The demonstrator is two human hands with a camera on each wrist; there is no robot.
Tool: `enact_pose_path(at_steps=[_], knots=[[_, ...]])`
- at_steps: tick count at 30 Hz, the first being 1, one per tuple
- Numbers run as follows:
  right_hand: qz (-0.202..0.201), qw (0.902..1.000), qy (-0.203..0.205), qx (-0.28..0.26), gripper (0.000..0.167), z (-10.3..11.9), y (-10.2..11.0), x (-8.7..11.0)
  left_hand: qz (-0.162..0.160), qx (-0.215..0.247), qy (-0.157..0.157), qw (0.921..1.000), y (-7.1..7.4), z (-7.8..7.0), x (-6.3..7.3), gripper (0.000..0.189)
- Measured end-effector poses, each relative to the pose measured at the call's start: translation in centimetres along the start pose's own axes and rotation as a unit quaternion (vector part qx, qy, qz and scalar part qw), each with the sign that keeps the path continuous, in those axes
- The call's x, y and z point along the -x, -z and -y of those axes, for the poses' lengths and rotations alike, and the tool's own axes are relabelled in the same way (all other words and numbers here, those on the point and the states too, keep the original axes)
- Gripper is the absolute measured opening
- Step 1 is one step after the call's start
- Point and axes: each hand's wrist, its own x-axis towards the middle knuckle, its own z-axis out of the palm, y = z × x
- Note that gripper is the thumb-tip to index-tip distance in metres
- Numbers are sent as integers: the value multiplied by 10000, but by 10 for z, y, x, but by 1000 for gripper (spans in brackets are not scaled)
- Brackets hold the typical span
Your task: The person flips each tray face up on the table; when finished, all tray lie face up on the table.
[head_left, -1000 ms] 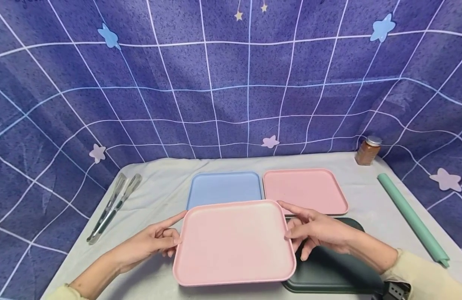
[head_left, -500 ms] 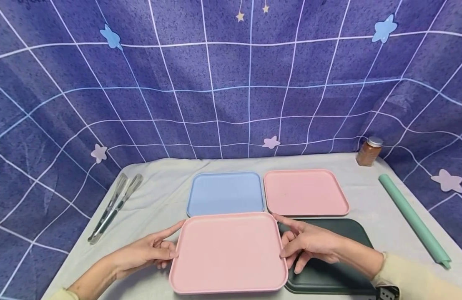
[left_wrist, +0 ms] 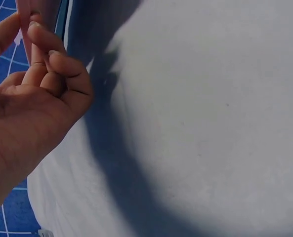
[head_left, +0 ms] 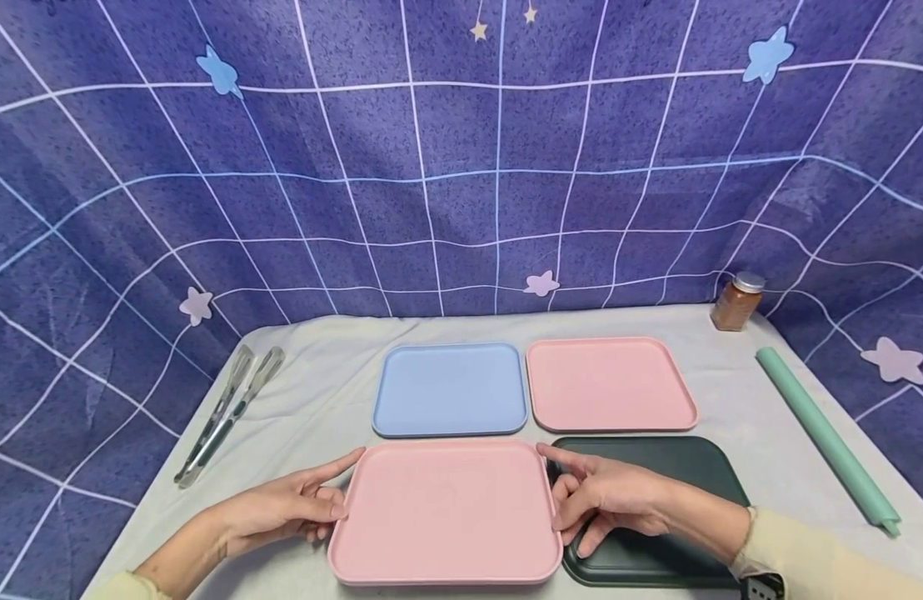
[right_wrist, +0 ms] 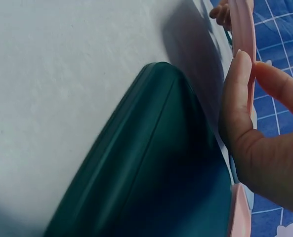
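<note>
A pink tray (head_left: 446, 512) is held between both hands at the near middle of the table. My left hand (head_left: 281, 510) pinches its left rim, thumb on the edge and index finger stretched along the upper corner. On the opposite rim, my right hand (head_left: 619, 496) grips in the same way, above a dark green tray (head_left: 656, 554). Both wrist views show the pink tray edge-on, with a shadow below it on the cloth, so it hangs above the table. Behind it lie a blue tray (head_left: 450, 389) and a second pink tray (head_left: 610, 383), side by side.
Metal tongs (head_left: 229, 417) lie at the left of the white cloth (head_left: 319, 383). At the right are a green roll (head_left: 825, 437) and, farther back, a jar (head_left: 736, 302) with a silver lid. A purple gridded curtain (head_left: 461, 208) hangs behind the table.
Both hands have brought the held pink tray down toward the near edge and slightly left. The blue tray, partly covered before, now shows whole.
</note>
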Motion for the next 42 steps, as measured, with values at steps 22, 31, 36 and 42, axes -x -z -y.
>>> enact_pose_path(at_steps=[22, 31, 36, 42], knots=[[-552, 9966, 72, 606, 113, 0, -6, -15, -93, -290, 77, 9995, 7, 0, -13, 95], [-826, 9897, 92, 1167, 111, 4, -11, -18, -155, -383, 250, 9988, 7, -1, -15, 97], [-964, 9849, -59, 1436, 111, 5, -12, -18, -194, -477, 296, 9982, 8, 0, -16, 98], [-1019, 9808, -45, 1659, 111, 2, -16, -20, -228, -671, 290, 9971, 7, 2, -17, 99]])
